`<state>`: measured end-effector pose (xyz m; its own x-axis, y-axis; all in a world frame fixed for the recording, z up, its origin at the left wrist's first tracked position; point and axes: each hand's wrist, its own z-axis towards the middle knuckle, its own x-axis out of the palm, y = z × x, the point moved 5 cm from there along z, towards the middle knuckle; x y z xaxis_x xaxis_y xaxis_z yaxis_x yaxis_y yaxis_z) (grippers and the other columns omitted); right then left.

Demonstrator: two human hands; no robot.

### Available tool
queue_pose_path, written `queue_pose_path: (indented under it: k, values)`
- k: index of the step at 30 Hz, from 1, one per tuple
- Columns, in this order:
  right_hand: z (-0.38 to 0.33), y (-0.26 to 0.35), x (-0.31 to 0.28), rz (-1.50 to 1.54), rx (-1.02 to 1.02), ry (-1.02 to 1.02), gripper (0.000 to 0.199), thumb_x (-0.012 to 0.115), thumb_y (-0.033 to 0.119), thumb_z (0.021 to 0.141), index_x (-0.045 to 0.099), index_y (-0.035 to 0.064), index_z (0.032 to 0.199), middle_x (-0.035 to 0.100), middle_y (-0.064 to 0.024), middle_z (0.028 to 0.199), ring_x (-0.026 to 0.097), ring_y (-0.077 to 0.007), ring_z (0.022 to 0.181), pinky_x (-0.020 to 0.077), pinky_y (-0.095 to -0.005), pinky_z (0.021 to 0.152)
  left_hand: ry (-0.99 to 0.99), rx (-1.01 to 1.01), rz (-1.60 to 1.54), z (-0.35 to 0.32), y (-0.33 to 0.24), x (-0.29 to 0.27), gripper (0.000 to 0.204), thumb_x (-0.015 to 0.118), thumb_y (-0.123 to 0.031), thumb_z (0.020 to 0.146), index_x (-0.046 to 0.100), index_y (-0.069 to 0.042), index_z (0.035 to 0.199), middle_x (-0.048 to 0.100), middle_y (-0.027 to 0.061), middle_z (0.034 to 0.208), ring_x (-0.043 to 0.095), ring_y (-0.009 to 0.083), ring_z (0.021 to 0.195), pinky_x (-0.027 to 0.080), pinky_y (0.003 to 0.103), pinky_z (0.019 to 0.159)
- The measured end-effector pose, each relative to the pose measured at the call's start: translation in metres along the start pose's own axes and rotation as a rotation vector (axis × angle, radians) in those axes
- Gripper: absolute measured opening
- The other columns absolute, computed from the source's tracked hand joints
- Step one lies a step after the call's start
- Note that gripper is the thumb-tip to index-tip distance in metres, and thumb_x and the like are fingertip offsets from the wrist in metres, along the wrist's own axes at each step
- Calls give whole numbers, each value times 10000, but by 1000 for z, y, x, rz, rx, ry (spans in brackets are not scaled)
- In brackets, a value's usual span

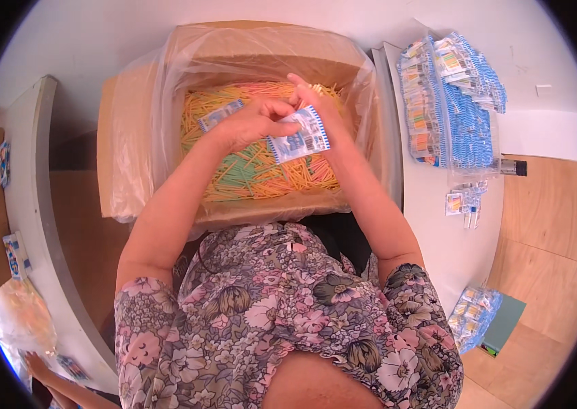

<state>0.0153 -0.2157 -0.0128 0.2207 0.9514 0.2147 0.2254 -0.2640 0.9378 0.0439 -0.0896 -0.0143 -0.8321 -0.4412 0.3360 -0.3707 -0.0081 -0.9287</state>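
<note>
- The left hand is curled over the top edge of a small flat blue-and-white printed packet, with thumb and fingers pinching it.
- The right hand meets the same packet from the far side; its fingers close around what seems to be a small bunch of pale thin sticks, though they are too small to tell for certain.
- The packet hangs tilted between both hands, above the middle of the box's contents.
- Directly beneath lies a loose heap of thin yellow, orange and green sticks, with a second blue-and-white packet lying on it near the left hand.
- The heap fills a brown cardboard box lined with a clear plastic bag.
- To the right, on a white table, lie rows of filled blue-and-white packets in a clear wrap.
- Nearer the person, at the table's edge, rests a smaller clear bag of packets.
</note>
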Motion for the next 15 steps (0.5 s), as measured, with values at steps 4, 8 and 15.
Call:
queue_pose_path:
  k: [4,8,15]
  values:
    - [-1,-25,-3,51,-65,19,403,610,338,848,573,-26,1017,584,-125,1060,518,-185,1002,419,-304,848,-21,72,73,6,9,4,140,647,-70,824,673,2,942,655,5,851,575,73,778,471,249,729]
    - [-20,17,-3,-508,-356,-128,414,689,325,799,580,-2,1028,567,-89,940,540,-160,892,443,-293,750,-90,101,223,5,13,1,112,657,-33,801,684,14,899,654,9,799,562,63,750,468,238,702]
    - [-40,39,4,-692,-417,-98,305,699,294,790,561,22,808,529,-23,650,468,-88,589,405,-264,542,-35,269,253,2,3,10,108,654,-34,807,687,9,900,649,0,777,556,54,727,461,228,661]
